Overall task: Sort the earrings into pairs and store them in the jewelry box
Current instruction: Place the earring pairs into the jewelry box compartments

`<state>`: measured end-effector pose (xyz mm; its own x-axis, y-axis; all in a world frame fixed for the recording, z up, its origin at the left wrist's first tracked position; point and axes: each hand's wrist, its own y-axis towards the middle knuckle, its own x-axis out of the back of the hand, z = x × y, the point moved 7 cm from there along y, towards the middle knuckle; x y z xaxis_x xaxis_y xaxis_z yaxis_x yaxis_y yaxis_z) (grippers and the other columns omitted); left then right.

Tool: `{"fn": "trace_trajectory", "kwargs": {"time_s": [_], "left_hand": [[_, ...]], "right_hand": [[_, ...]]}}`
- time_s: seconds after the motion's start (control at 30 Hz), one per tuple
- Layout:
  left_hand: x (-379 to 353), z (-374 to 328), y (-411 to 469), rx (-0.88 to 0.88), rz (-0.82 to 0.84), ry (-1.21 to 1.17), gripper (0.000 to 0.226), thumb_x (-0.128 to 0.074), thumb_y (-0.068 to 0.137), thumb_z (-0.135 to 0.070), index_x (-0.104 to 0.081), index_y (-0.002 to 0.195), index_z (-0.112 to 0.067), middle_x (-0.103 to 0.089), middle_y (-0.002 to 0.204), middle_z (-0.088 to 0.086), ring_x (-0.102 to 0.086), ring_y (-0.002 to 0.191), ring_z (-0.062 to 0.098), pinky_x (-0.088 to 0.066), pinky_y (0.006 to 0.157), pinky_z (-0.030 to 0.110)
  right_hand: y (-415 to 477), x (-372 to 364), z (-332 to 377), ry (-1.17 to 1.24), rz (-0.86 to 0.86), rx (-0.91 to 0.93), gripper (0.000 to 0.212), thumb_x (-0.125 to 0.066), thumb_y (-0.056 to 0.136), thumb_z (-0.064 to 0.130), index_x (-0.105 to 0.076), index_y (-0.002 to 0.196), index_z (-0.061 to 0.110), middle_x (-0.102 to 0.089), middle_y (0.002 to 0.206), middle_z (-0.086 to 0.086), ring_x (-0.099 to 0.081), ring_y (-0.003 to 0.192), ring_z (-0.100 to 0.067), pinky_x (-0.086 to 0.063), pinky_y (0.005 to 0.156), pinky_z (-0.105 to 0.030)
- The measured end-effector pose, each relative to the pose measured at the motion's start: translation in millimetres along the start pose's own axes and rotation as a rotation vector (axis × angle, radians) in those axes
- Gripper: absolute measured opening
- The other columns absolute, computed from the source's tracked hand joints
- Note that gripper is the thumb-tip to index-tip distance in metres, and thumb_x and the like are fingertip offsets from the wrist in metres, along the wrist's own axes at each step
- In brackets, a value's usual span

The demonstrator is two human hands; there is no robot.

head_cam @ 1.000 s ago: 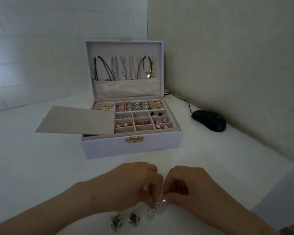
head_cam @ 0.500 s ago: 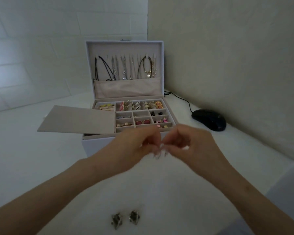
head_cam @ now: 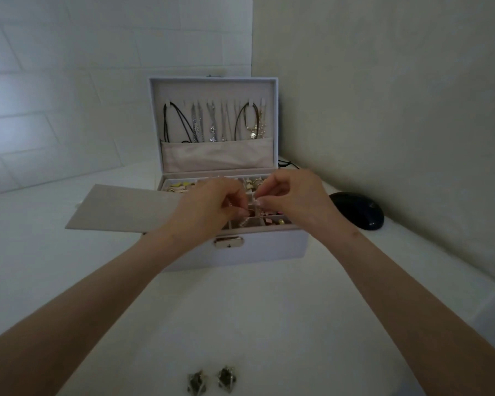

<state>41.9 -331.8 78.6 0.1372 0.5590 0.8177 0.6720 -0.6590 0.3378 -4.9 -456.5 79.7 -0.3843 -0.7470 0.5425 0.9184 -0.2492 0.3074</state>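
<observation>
The white jewelry box (head_cam: 257,250) stands open at the back of the table, its lid upright with several necklaces hanging inside. Both hands hover over its divided tray. My left hand (head_cam: 212,205) pinches one sparkly round earring (head_cam: 244,222) that dangles over a front compartment. My right hand (head_cam: 292,198) pinches the matching earring (head_cam: 258,202) just beside it. Other compartments hold several small earrings, partly hidden by my hands. Two dark metallic earrings (head_cam: 212,380) lie side by side on the table close to me.
A beige flat insert (head_cam: 120,208) rests across the box's left side and juts out leftward. A black computer mouse (head_cam: 357,211) with its cable sits right of the box by the wall. The white table (head_cam: 255,310) spreads between the box and the dark earrings.
Both hands lifted the sparkly pair from the table near me and carried it forward to above the box's tray. The dark pair stayed in place.
</observation>
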Motion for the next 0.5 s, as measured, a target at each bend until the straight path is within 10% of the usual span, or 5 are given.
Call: {"fn": "trace_trajectory", "kwargs": {"time_s": [0.5], "left_hand": [[-4.8, 4.1, 1.1, -0.059, 0.102, 0.236, 0.005, -0.069, 0.079, -0.021, -0.07, 0.083, -0.024, -0.042, 0.077, -0.014, -0.041, 0.08, 0.007, -0.033, 0.068, 0.025]], "right_hand": [[7.7, -10.7, -1.7, -0.046, 0.046, 0.001, 0.013, -0.077, 0.071, 0.006, -0.068, 0.072, 0.015, -0.062, 0.064, 0.01, -0.056, 0.054, 0.007, -0.043, 0.054, -0.004]]}}
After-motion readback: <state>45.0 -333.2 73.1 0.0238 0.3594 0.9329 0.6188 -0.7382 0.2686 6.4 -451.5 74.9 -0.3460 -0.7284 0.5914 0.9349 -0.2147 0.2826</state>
